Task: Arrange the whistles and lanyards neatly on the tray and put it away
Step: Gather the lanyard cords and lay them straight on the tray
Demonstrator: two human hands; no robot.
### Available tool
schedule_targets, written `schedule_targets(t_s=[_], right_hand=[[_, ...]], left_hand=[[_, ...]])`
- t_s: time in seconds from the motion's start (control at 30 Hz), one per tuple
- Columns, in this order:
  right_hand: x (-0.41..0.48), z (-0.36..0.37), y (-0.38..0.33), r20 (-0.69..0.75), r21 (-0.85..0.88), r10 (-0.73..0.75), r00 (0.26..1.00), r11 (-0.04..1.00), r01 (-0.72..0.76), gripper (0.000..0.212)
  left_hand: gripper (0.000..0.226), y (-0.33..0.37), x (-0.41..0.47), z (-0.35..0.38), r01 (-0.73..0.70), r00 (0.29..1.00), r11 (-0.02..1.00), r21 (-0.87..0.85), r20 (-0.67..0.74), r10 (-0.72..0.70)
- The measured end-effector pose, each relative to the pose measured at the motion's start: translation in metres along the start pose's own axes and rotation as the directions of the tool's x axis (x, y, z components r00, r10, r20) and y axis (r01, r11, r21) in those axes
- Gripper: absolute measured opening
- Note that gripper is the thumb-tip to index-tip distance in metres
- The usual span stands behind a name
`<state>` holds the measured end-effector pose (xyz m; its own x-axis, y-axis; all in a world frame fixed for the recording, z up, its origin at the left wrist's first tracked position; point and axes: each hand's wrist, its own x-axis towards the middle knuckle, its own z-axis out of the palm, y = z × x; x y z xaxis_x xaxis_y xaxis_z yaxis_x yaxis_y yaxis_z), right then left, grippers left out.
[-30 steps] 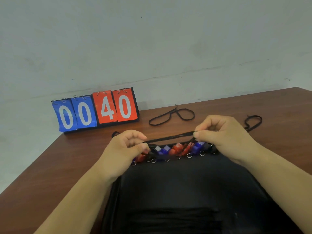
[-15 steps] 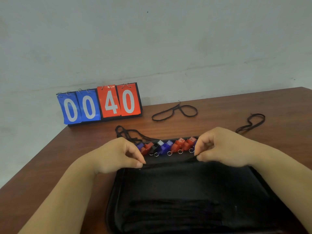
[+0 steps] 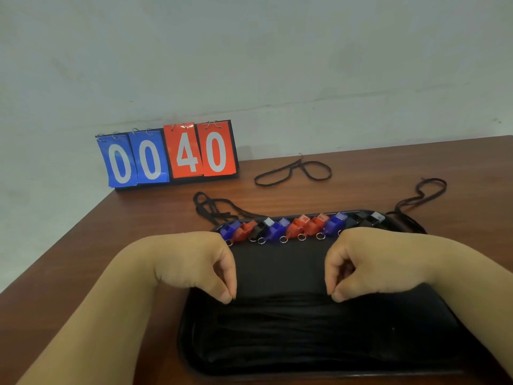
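Black tray (image 3: pixel 181 337) sits on a brown wooden table (image 3: pixel 83 245), its long axis running left to right across the view. Whistles (image 3: pixel 299 226) are lined up in one row along the tray's far edge: blue, red, black, blue, red, red, blue, then two black. Each whistle is angled with its mouthpiece away and to the right and its key ring toward the near side. Left hand (image 3: pixel 194 268) and right hand (image 3: pixel 369 262) hover over the middle of the tray, fingers curled and thumb and forefinger tips pressed together. Each pinches one end of a black lanyard (image 3: pixel 280 296) stretched left to right between them; the cord barely shows against the tray. It lies at the far edge of a bundle of lanyards (image 3: pixel 305 329) filling the tray's near half, strands running the same way. Three loose cords are on the table: a looped one (image 3: pixel 291 169) beyond the tray, a bunched one (image 3: pixel 213 208) at the tray's far left corner, and one (image 3: pixel 424 193) trailing off the far right corner. A flip scoreboard (image 3: pixel 169 157) stands against the wall, reading 00 in blue and 40 in red.
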<state>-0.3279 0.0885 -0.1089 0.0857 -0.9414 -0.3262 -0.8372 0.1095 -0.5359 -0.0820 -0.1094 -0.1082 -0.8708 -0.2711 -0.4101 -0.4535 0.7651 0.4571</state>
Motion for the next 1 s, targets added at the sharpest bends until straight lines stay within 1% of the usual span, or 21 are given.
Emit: schedule_targets(t_s=[0.13,0.37,0.4,0.5,0.57,0.63,0.73,0.8,0.9,1.0], right_hand=[[-0.002,-0.001,-0.002,0.06,0.009,-0.021,0.998,1.0,0.021,0.008],[-0.002,-0.002,-0.001,0.072,0.087,-0.075,0.995,0.994,0.069,0.01],[-0.002,-0.003,0.0,0.076,0.097,-0.08,0.994,0.993,0.072,0.01],[-0.003,-0.004,0.001,0.085,0.114,-0.091,0.992,0.99,0.081,0.009],[-0.004,-0.005,0.001,0.089,0.107,-0.095,0.991,0.991,0.086,0.009],[-0.005,-0.005,0.002,0.086,0.107,-0.099,0.991,0.99,0.089,0.009],[-0.004,-0.006,0.005,0.028,0.097,-0.099,0.995,0.991,0.096,0.01],[-0.003,-0.006,0.007,-0.032,0.09,-0.099,0.995,0.991,0.101,0.01],[-0.004,-0.009,0.01,-0.153,0.108,-0.099,0.983,0.987,0.116,0.006],[-0.006,-0.016,0.014,-0.311,0.095,-0.102,0.945,0.986,0.138,0.005]], left_hand=[[0.009,-0.002,-0.001,-0.002,-0.036,0.999,0.998,-0.06,-0.015,0.036],[0.008,-0.003,-0.003,-0.002,-0.054,0.999,0.992,-0.115,-0.008,0.053],[0.01,-0.002,-0.003,-0.001,-0.046,0.999,0.992,-0.117,-0.005,0.046],[0.031,-0.003,-0.003,0.003,0.012,1.0,0.992,-0.128,0.01,-0.011],[0.035,-0.004,-0.003,0.003,0.016,1.0,0.992,-0.125,0.01,-0.015],[0.033,-0.003,-0.003,0.002,0.001,1.0,0.991,-0.131,0.001,-0.001],[0.015,0.0,-0.003,-0.005,-0.049,0.999,0.986,-0.159,-0.004,0.05],[0.011,0.002,-0.002,-0.007,-0.079,0.997,0.98,-0.183,-0.033,0.074],[0.007,0.004,0.003,-0.007,-0.13,0.985,0.973,-0.19,-0.136,0.105],[0.004,0.002,0.01,-0.004,-0.179,0.949,0.966,-0.184,-0.292,0.12]])
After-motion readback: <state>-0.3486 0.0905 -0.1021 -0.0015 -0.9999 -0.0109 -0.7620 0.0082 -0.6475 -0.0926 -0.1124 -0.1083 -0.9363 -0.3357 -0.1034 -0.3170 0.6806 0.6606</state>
